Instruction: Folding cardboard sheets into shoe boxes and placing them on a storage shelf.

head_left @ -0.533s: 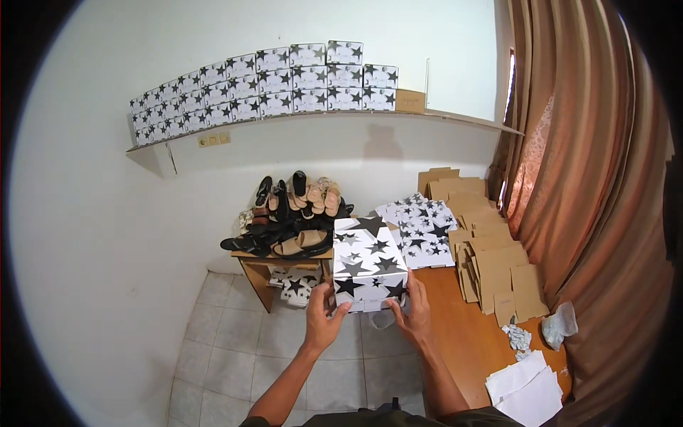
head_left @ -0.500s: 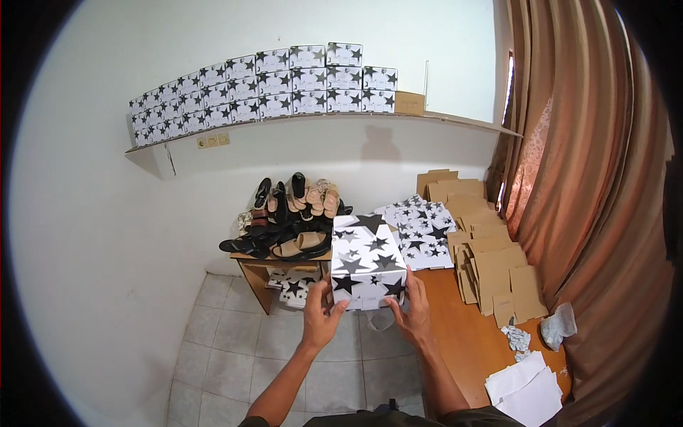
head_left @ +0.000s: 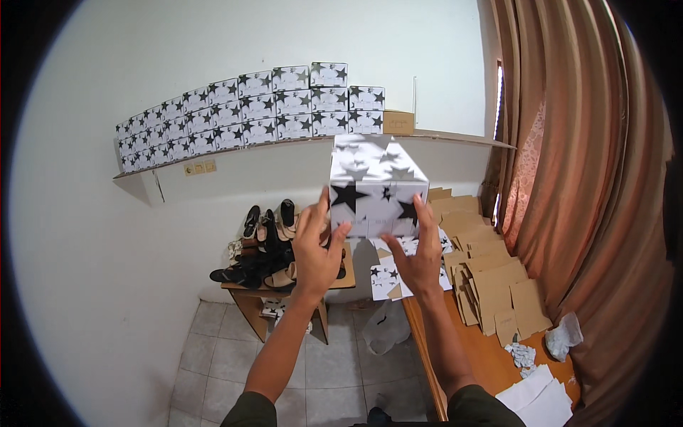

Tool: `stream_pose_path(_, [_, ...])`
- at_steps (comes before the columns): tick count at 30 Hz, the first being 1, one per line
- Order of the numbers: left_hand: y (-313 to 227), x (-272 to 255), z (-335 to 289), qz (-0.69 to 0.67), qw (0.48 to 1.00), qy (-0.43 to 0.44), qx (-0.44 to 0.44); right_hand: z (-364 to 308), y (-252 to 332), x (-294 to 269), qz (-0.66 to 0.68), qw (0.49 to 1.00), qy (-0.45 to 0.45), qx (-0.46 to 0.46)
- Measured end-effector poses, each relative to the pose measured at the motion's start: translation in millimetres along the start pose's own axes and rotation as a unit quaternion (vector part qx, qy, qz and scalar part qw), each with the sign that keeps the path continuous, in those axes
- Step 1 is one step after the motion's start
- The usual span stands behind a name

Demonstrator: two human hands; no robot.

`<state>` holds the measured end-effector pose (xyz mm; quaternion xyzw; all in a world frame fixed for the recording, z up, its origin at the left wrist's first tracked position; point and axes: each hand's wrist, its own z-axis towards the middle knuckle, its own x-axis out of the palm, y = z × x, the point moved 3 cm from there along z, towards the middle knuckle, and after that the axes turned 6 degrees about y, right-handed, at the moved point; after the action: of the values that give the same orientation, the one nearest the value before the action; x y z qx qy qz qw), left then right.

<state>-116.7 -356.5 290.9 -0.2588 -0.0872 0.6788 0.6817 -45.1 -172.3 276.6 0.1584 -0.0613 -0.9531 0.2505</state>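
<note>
Our left hand [head_left: 316, 257] and right hand [head_left: 421, 262] squeezed a white box [head_left: 376, 196] with black stars, one on each side. We held it up in the air, higher than the pile of shoes [head_left: 262, 257] on the little table [head_left: 245, 307].

Star-print box [head_left: 377, 199] lifted higher, farther out, by left hand [head_left: 316, 256] and right hand [head_left: 421, 257]

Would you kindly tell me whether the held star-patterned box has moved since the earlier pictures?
Yes, the box has moved up in view, much closer to the wall shelf.
</note>
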Motion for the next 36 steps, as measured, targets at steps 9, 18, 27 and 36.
stream_pose_path(9, [23, 58, 162, 0.000, 0.991, -0.018, 0.130, 146, -112, 8, 0.000, 0.989, -0.110, -0.100])
stream_pose_path(18, [74, 102, 300, 0.087, 0.976, -0.053, 0.195, 273, -219, 50, 0.010, 0.976, -0.149, -0.158])
stream_pose_path(27, [176, 118, 398, 0.040, 0.981, -0.037, 0.186, 348, -299, 131, -0.023, 0.973, -0.156, -0.168])
stream_pose_path(36, [263, 136, 461, 0.054, 0.983, -0.009, 0.177, 386, -366, 199, -0.048, 0.978, -0.146, -0.141])
